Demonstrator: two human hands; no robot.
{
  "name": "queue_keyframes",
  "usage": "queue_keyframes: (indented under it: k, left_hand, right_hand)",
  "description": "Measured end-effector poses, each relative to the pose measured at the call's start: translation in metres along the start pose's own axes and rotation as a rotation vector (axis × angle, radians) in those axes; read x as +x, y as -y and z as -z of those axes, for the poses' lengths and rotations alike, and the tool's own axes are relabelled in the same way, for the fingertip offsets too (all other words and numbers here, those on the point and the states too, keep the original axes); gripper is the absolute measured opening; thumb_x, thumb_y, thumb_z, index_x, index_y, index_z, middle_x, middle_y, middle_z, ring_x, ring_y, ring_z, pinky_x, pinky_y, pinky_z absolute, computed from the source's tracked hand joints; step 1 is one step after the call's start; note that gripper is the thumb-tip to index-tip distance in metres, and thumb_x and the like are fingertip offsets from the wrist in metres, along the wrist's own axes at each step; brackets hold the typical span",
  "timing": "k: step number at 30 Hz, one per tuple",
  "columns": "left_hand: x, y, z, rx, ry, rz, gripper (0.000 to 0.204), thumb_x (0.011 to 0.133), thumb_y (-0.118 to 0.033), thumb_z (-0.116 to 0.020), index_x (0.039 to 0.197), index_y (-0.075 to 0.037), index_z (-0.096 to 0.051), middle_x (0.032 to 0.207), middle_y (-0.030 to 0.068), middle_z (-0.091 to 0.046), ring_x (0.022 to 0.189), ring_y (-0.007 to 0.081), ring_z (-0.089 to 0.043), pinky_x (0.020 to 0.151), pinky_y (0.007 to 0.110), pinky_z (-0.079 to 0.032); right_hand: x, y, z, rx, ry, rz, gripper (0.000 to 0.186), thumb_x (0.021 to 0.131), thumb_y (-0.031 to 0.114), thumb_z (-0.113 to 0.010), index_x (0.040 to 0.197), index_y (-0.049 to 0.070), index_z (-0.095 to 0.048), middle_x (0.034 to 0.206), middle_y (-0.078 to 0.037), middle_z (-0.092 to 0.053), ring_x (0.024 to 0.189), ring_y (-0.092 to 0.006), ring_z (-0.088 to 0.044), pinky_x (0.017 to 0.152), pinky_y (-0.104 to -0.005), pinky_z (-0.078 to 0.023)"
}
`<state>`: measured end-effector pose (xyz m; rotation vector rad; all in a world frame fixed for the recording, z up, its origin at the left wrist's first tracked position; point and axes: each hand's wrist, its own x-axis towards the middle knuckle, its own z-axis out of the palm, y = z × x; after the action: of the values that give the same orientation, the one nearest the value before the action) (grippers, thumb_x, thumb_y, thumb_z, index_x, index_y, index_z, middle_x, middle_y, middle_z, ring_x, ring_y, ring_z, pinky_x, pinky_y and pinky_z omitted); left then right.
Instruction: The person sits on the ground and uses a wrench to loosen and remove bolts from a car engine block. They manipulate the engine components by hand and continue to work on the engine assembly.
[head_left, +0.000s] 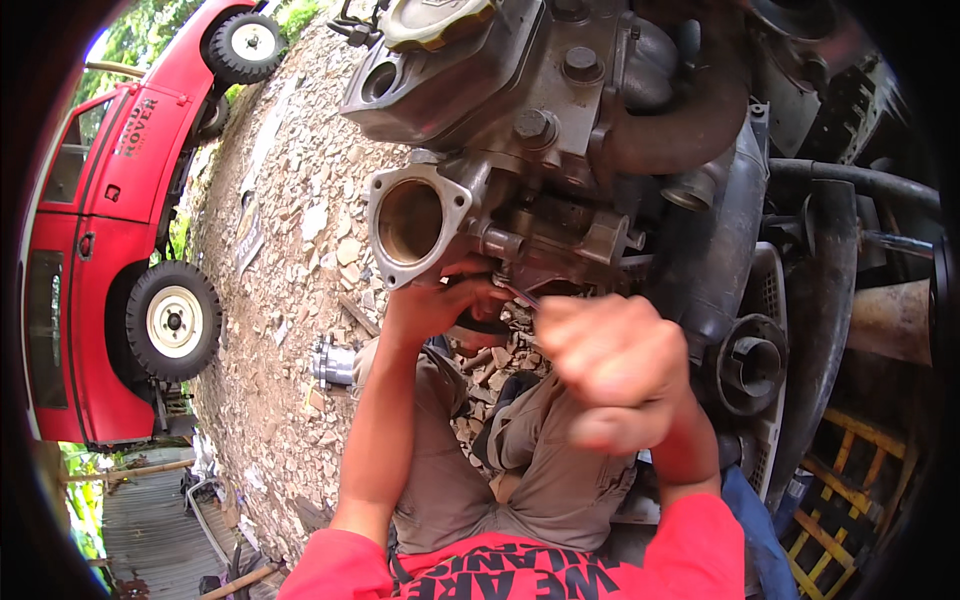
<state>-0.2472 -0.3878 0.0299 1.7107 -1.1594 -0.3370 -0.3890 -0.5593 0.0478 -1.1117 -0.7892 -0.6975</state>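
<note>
Before me stands a bare metal engine point(560, 130) with a round, open flanged port point(410, 222) facing me. My right hand point(615, 370), slightly blurred, is closed in a fist around a thin metal tool point(522, 297). Only a short length of its shaft shows; the fist hides the rest. The tool's far end meets the underside of the engine, just below a short pipe stub point(502, 243). There, under the port, my left hand point(432, 308) reaches in with bent fingers close to the tool's tip. What those fingertips pinch is hidden.
A yellowish filler cap point(437, 20) tops the engine. A ribbed silver cylinder point(332, 364) lies on gravel by my knee. To the right are a dark hose point(830, 300), a pale plastic crate point(772, 275) and a yellow slatted frame point(850, 490). A red vehicle point(110, 200) stands left.
</note>
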Motion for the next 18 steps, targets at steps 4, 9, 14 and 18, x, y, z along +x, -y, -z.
queue_keyframes:
  k: [4, 9, 14, 18]
  left_hand:
    - [-0.008, 0.007, -0.003, -0.236, -0.003, 0.197, 0.011, 0.080, 0.002, -0.072, 0.088, 0.005, -0.066, 0.070, 0.0057, -0.063, 0.060, 0.0116, -0.061, 0.054, 0.026, -0.049]
    - [-0.001, -0.003, -0.007, -0.081, -0.044, 0.106, 0.015, 0.071, 0.015, -0.070, 0.083, 0.008, -0.065, 0.084, 0.0097, -0.063, 0.058, 0.0157, -0.063, 0.049, 0.027, -0.049]
    - [-0.004, -0.007, -0.008, -0.065, 0.001, 0.191, 0.011, 0.084, -0.006, -0.075, 0.085, 0.002, -0.068, 0.068, -0.0015, -0.062, 0.063, 0.0048, -0.057, 0.057, 0.022, -0.047]
    - [0.000, -0.010, -0.004, -0.025, 0.104, 0.175, 0.014, 0.080, -0.012, -0.079, 0.085, 0.000, -0.072, 0.068, 0.0008, -0.063, 0.061, 0.0055, -0.057, 0.054, 0.024, -0.045]
  right_hand:
    - [-0.050, -0.018, 0.007, 0.309, -0.261, 0.080, 0.048, 0.086, 0.018, -0.059, 0.050, 0.010, -0.028, 0.047, 0.000, -0.032, 0.043, -0.0179, -0.028, 0.055, -0.0365, -0.028]
    - [-0.055, -0.017, -0.001, 0.304, -0.346, 0.052, 0.054, 0.093, 0.031, -0.056, 0.050, 0.013, -0.030, 0.045, 0.002, -0.031, 0.041, -0.0171, -0.028, 0.056, -0.0361, -0.029]
    - [-0.047, -0.015, 0.002, 0.247, -0.373, -0.023, 0.055, 0.098, 0.035, -0.048, 0.049, 0.018, -0.029, 0.039, 0.005, -0.030, 0.037, -0.0134, -0.025, 0.055, -0.0330, -0.027]
    - [-0.044, 0.001, -0.017, 0.097, -0.368, -0.088, 0.057, 0.098, 0.029, -0.049, 0.047, 0.014, -0.028, 0.040, 0.002, -0.032, 0.038, -0.0150, -0.024, 0.054, -0.0343, -0.027]
